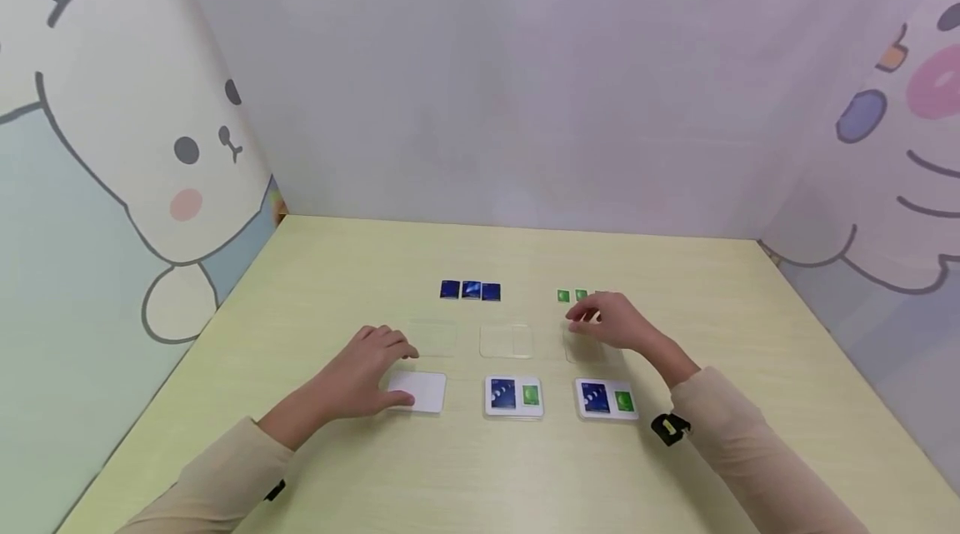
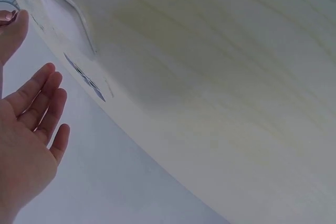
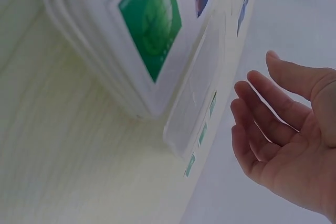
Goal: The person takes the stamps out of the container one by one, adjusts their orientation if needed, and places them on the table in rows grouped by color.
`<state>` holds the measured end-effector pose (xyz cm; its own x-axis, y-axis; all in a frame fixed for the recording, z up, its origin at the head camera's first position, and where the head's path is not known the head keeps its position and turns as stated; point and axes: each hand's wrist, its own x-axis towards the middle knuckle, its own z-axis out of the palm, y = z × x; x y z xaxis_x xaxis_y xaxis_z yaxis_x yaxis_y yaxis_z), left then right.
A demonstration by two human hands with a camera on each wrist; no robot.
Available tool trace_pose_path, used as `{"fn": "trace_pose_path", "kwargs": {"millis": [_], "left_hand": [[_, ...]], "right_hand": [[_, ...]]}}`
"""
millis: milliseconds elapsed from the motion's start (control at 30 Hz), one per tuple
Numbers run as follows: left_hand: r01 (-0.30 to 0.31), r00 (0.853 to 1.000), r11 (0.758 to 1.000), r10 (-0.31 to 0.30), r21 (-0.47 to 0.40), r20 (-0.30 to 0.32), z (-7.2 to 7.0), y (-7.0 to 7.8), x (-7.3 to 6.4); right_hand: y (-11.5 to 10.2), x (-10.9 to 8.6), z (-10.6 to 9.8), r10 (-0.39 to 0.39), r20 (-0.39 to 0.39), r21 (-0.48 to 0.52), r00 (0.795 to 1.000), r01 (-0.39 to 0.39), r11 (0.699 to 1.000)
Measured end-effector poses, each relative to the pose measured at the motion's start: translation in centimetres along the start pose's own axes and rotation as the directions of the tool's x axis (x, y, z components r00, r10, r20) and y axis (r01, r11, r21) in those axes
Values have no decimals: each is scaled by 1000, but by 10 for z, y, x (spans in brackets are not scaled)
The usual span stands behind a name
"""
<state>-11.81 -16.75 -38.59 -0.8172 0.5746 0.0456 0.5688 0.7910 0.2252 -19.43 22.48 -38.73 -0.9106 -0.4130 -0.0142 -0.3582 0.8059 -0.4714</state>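
A person's right hand [image 1: 617, 321] hovers above the desk [image 1: 420, 476], its grip loosely parted with nothing visible in it, covering part of a clear plate [image 1: 592, 354] and most of the last of three green stamps [image 1: 581, 295]. The left hand [image 1: 367, 376] spreads its grip, thumb over the left edge of a plain white card [image 1: 429, 392]; whether it touches is unclear, but no hold shows. Its fingertips overlap a second clear plate [image 1: 437, 340], whose edges barely show. Between the hands lies a middle clear plate [image 1: 498, 341]. Nearer the person, two printed cards [image 1: 513, 396] sit right of the white one, their lettering too small to read. Three dark blue stamps [image 1: 471, 290] lie farther back. Both sleeves [image 1: 221, 467] are cut off by the frame.
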Motion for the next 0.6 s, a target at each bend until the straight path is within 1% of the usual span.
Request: {"fn": "trace_pose_path", "kwargs": {"millis": [333, 500, 600], "left_hand": [[-10, 1000, 1000, 10, -3, -2, 1, -1, 4], [-24, 1000, 1000, 24, -1, -10, 2, -1, 5], [-29, 1000, 1000, 29, 3, -13, 3, -1, 5]], "right_hand": [[-10, -8, 7, -6, -84, -34, 996, 3, 999], [-12, -10, 9, -4, -129, -40, 992, -2, 999], [-13, -11, 11, -16, -159, -56, 987, 7, 998]]}}
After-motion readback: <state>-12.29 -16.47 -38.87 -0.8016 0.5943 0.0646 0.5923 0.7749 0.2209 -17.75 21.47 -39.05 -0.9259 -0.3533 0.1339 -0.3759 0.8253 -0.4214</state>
